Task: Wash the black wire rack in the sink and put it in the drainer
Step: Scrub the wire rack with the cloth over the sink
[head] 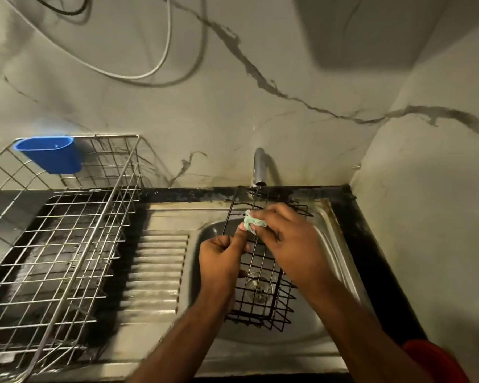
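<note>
left hand (221,258) grips black wire rack (260,275) | right hand (285,233) pinches green cloth (253,221) | scrub every wire, rack steady over sink (327,244)

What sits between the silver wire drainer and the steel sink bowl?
Only the sink's ribbed steel draining board, bare in the head view, between silver wire drainer and steel sink bowl.

The wire rack (260,275) lies in the sink (327,239), drainer (67,244) to its left.
</note>
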`<state>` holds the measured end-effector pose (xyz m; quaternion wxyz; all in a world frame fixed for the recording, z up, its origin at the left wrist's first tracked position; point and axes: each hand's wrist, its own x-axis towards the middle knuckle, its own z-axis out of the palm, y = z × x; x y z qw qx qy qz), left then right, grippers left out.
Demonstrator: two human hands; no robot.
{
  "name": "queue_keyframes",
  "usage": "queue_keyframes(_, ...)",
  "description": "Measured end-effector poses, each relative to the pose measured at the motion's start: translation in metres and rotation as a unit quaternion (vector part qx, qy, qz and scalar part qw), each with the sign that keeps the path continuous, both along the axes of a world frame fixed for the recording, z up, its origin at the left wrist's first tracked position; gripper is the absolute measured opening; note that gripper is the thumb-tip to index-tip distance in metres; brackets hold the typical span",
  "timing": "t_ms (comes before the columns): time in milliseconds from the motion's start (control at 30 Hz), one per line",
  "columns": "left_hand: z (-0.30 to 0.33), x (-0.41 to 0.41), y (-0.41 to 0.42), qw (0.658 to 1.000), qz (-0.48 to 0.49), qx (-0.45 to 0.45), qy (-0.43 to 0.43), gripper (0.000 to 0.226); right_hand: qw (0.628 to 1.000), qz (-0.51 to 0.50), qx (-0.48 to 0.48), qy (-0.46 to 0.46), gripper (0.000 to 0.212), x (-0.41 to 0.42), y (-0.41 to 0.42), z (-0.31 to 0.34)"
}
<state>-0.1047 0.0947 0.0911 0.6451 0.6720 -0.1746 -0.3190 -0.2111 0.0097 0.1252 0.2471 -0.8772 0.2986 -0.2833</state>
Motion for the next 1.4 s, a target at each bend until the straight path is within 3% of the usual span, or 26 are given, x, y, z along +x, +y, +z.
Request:
queue_keyframes(167,0.002,-0.002,0.008,0.999,0.032,-0.017,0.0,0.056,0.998,-0.01,0.017,-0.06,0.028,0.008,-0.012,-0.004)
queue_keyframes(433,-0.002,-0.001,0.013,0.999,0.038,-0.011,0.008,0.05,0.991,-0.113,-0.073,-0.027,0.029,-0.002,-0.027,-0.015)
queue_keyframes(567,0.003,-0.003,0.01,0.999,0.037,-0.019,0.021,0.054,0.995,-0.054,-0.072,-0.045,0.036,0.011,0.001,-0.014)
queue_keyframes(667,0.002,-0.003,0.01,0.999,0.034,-0.032,0.024,0.067,0.993,-0.025,-0.111,-0.007,0.044,0.019,0.01,-0.016)
queue_keyframes(867,0.001,0.0,0.01,0.997,0.051,-0.027,0.048,0.064,0.987,0.046,-0.15,0.034,0.041,0.009,0.012,-0.026)
queue_keyframes(1000,0.003,0.0,0.011,0.997,0.054,-0.032,0.053,0.067,0.993,-0.039,-0.107,-0.014,0.027,-0.002,-0.014,-0.027)
queue_keyframes(1167,0.002,-0.003,0.01,0.996,0.046,-0.029,0.07,0.057,0.986,-0.128,-0.103,-0.038,0.029,-0.007,-0.031,-0.018)
queue_keyframes(1300,0.004,-0.005,0.008,0.997,0.046,-0.024,0.064,0.066,0.995,-0.044,-0.09,-0.025,0.039,0.009,-0.002,-0.02)
queue_keyframes(1400,0.005,-0.004,0.007,0.997,0.046,-0.022,0.064,0.048,0.989,0.027,-0.145,0.005,0.047,0.016,0.007,-0.027)
